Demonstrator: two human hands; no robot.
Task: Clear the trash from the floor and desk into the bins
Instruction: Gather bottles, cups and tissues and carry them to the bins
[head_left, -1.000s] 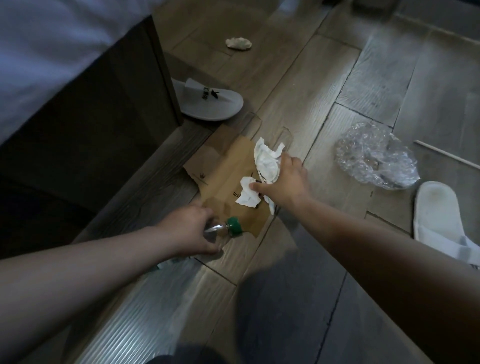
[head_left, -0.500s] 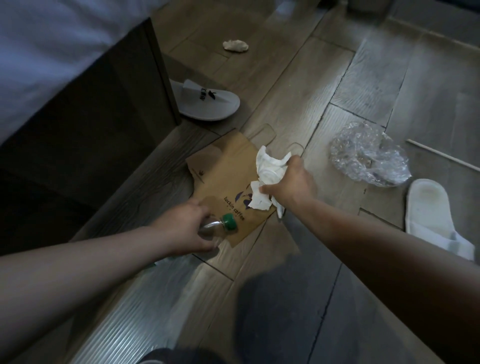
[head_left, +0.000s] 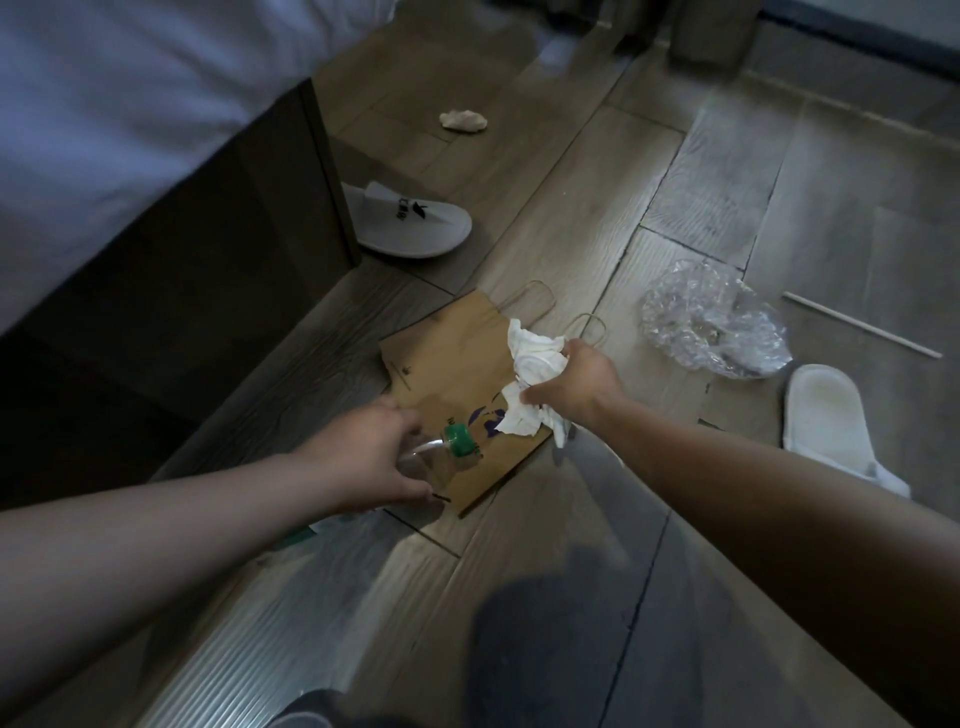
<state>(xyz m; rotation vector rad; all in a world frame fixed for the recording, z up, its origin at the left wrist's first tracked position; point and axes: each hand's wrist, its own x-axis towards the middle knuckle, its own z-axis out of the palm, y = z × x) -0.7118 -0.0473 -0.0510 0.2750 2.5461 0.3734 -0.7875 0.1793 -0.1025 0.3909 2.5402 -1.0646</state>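
A flat brown paper bag (head_left: 447, 374) with twine handles lies on the wooden floor. Above it my right hand (head_left: 576, 382) grips a bunch of crumpled white tissues (head_left: 532, 364). My left hand (head_left: 363, 457) holds a clear plastic bottle with a green cap (head_left: 460, 439) over the bag's near corner. A crumpled clear plastic bag (head_left: 711, 319) lies on the floor to the right. A small beige paper wad (head_left: 462, 120) sits farther back. A thin stick (head_left: 860, 325) lies at the right.
A bed with a white sheet (head_left: 104, 130) and dark wooden frame (head_left: 208, 249) fills the left side. One white slipper (head_left: 410, 221) lies beside the bed corner, another white slipper (head_left: 831, 421) at the right. A furniture leg (head_left: 711, 31) stands at the back.
My right hand has gathered the tissues and lifted them a little off the paper bag. My left hand with the bottle has shifted slightly forward over the bag's corner.
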